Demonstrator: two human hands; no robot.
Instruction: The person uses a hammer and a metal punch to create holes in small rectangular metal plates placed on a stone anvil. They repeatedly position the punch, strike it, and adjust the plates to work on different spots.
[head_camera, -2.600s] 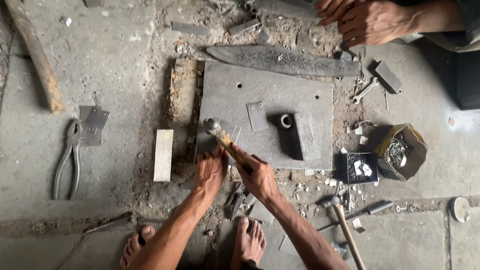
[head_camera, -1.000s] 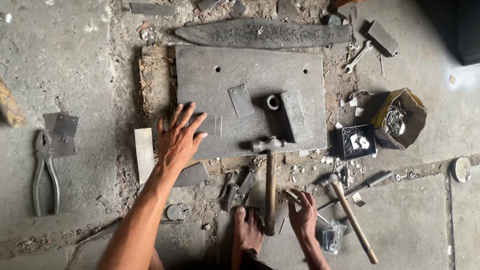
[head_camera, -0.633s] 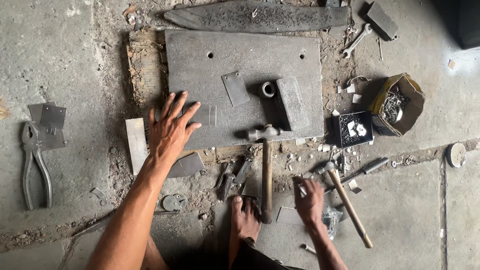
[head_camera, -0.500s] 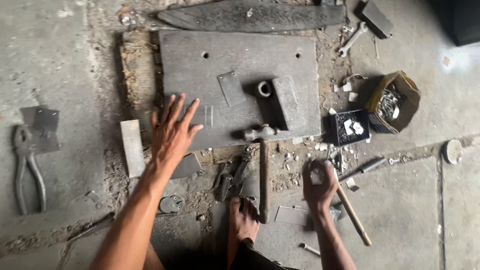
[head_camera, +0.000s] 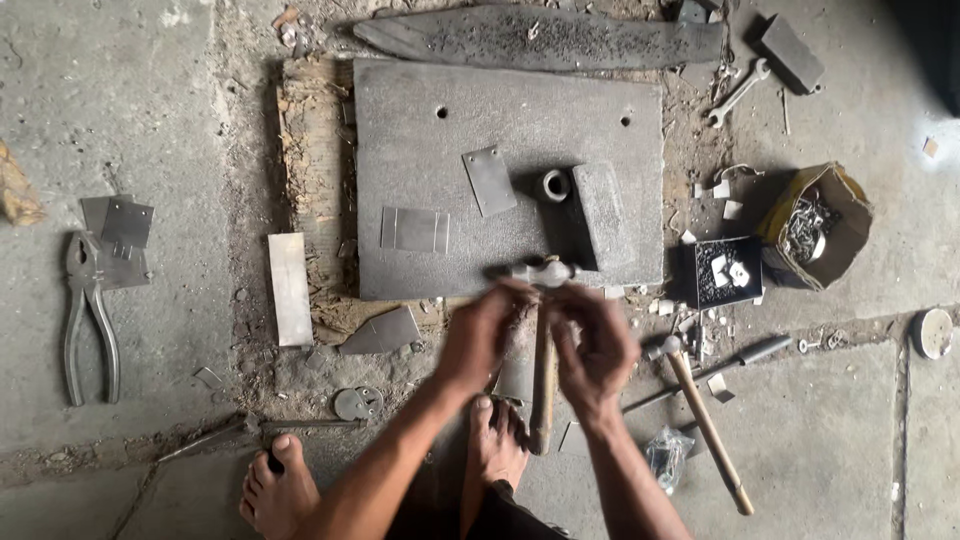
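My left hand (head_camera: 478, 338) and my right hand (head_camera: 597, 347) meet just below the front edge of a thick grey steel slab (head_camera: 520, 115). Both are blurred and their fingers curl towards each other. Whether they pinch something small I cannot tell. Between and under them lies a hammer with its wooden handle (head_camera: 543, 395) pointing at me and its head (head_camera: 540, 271) on the slab's edge. On the slab rest two thin metal sheets (head_camera: 489, 180) (head_camera: 413, 229), a short metal ring (head_camera: 554, 185) and a grey block (head_camera: 604, 213).
Pliers (head_camera: 88, 320) and sheet pieces lie far left, a metal strip (head_camera: 290, 288) left of the slab. A second hammer (head_camera: 703, 415), a black tray (head_camera: 722, 272) and a cardboard box of fasteners (head_camera: 818, 225) sit to the right. My bare feet (head_camera: 497, 447) (head_camera: 280, 492) are in front.
My left hand has lifted off the ground left of the slab and swung right. My right hand has risen from the floor by the second hammer, and both now meet over the hammer handle.
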